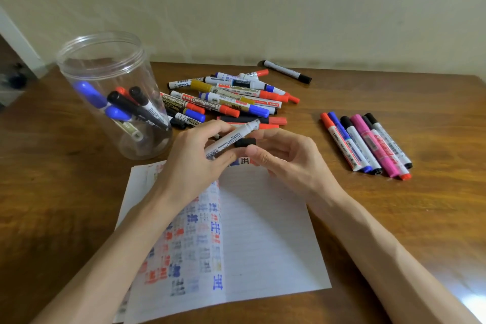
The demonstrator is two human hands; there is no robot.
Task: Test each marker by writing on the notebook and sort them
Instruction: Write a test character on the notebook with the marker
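Just above the notebook point(263, 231), in the head view, we see the left hand point(189, 158) curled round a white marker point(231, 138). Its long axis slants from lower left up to the right, with the bare tip pointing away. The right hand point(286, 155) pinches the black cap point(245, 142) just beneath the barrel, short of the tip. We judge this hand the nearer one for capping.

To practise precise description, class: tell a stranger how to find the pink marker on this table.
On the wooden table, look right of the notebook, where a row of markers lies apart from the big pile. The pink marker lies in that row; it alone is pink end to end, its neighbours white-barrelled.
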